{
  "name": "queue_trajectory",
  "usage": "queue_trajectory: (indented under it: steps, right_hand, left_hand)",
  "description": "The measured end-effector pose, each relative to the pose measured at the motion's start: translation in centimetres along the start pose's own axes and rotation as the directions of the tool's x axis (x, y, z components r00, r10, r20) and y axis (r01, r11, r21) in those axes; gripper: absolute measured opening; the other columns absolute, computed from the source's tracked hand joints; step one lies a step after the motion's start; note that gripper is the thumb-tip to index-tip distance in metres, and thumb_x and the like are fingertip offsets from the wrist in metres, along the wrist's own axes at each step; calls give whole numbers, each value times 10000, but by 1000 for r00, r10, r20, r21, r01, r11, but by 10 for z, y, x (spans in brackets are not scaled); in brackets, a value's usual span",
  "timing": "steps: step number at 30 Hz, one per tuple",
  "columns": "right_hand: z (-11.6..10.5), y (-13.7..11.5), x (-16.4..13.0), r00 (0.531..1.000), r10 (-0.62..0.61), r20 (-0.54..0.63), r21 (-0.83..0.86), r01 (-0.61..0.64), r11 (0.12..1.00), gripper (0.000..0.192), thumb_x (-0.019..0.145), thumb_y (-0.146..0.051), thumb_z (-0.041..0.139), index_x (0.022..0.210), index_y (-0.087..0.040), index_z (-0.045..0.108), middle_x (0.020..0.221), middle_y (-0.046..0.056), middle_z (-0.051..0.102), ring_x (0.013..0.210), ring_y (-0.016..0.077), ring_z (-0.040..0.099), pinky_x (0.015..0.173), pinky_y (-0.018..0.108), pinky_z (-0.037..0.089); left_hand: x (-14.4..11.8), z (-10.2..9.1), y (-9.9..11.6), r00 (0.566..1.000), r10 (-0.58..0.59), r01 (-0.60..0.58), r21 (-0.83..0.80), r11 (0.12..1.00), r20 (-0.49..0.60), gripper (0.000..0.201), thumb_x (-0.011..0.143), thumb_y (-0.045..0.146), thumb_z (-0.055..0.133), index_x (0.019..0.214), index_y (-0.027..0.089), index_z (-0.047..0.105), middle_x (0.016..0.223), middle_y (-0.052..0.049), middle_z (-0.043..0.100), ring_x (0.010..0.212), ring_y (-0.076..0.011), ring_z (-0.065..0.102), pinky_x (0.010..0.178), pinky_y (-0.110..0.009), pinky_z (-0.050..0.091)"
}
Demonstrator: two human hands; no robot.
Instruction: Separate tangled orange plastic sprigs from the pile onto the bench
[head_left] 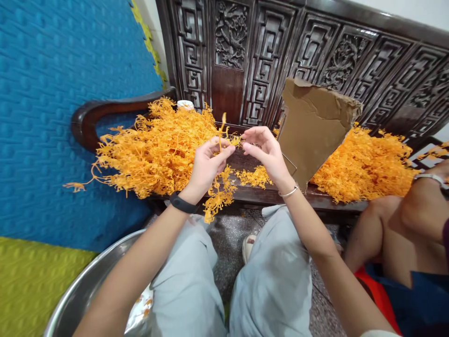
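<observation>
My left hand [207, 164] pinches an orange plastic sprig [222, 135] that stands up between the fingers, and a frilly orange cluster [218, 199] hangs below the same hand. My right hand [264, 150] meets it at the top, fingertips closed on the sprig's right end. Both hands hover over the front of a dark carved wooden bench [266, 194]. A big heap of orange plastic pieces [154, 147] lies on the bench to the left of my hands. A second orange heap [365, 166] lies to the right.
A torn cardboard sheet [312, 128] stands upright between the heaps. A metal basin [84, 285] sits at the lower left by my knee. Blue foam matting [52, 117] covers the left side. Another person's knee and arm [403, 224] are at the right.
</observation>
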State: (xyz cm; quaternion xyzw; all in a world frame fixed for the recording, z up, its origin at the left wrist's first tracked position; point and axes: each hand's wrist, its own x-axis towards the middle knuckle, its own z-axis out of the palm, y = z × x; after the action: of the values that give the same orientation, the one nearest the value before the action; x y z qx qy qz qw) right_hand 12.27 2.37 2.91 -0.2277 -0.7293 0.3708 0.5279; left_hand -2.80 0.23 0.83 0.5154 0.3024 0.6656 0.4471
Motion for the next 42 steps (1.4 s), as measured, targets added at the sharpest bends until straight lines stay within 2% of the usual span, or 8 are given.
queue_trajectory:
  steps: [2, 5, 11, 17, 21, 25, 32, 42]
  right_hand:
    - [-1, -2, -1, 997, -41, 63, -90, 47, 995, 287, 734, -326, 660, 975, -215, 549, 1054, 38, 561, 963, 153, 544, 787, 287, 488]
    - [-4, -4, -1, 989, -64, 137, -165, 86, 982, 196, 750, -332, 648, 878, -190, 605, 938, 38, 602, 926, 160, 560, 835, 330, 470]
    - [-5, -4, -1, 974, -206, 91, -182, 219, 959, 134, 734, -273, 675, 692, -172, 599, 920, 35, 585, 941, 158, 548, 884, 354, 433]
    - [0, -6, -2, 997, -5, 76, -5, 5, 1000, 182, 757, -319, 645, 765, -162, 552, 713, -11, 574, 656, 97, 559, 662, 271, 470]
    - [1, -7, -2, 995, 20, 96, 52, -25, 998, 191, 777, -327, 622, 770, -167, 517, 630, -36, 557, 570, 79, 551, 608, 253, 465]
    - [2, -8, -2, 995, 39, 89, 53, -44, 998, 219, 767, -359, 627, 772, -176, 507, 626, -41, 552, 573, 79, 554, 603, 249, 473]
    - [4, -9, -1, 996, 43, 76, 64, -48, 997, 205, 762, -318, 638, 769, -152, 518, 676, -20, 559, 616, 81, 568, 629, 248, 491]
    - [-3, -6, 0, 967, 135, 218, 57, -151, 987, 253, 721, -350, 674, 783, -151, 532, 734, -9, 561, 668, 83, 546, 651, 241, 487]
  left_hand:
    - [-2, -1, 0, 999, -4, 2, 39, 999, 52, 184, 649, 260, 716, 692, 175, 558, 494, 79, 424, 329, -10, 281, 318, -188, 184]
    - [-3, -3, 0, 995, -5, -4, 85, 996, 102, 166, 659, 260, 710, 681, 164, 577, 500, 72, 421, 351, -10, 299, 338, -190, 203]
    - [-4, -5, 1, 993, -31, 19, 107, 994, 115, 170, 658, 269, 712, 704, 167, 583, 452, 79, 418, 329, -19, 307, 328, -185, 197]
    - [-6, -4, 9, 985, -80, 78, 21, 997, 153, 155, 731, 301, 639, 706, 167, 566, 453, 73, 420, 337, -33, 353, 332, -183, 242]
    - [-6, -4, 11, 980, -110, 113, -8, 994, 166, 135, 714, 273, 654, 735, 166, 573, 444, 81, 406, 331, -28, 326, 327, -182, 217]
    - [-5, -6, 9, 975, -102, 98, 30, 995, 198, 146, 671, 225, 684, 767, 163, 593, 448, 81, 413, 332, -25, 313, 332, -186, 208]
    - [-6, -4, 11, 992, -42, 25, 135, 991, 120, 168, 641, 226, 704, 718, 158, 571, 499, 70, 474, 369, -21, 331, 367, -185, 235]
    - [-6, -6, 6, 992, 4, -36, 242, 970, 129, 174, 640, 237, 697, 679, 149, 552, 659, 17, 569, 557, -63, 493, 513, -181, 370]
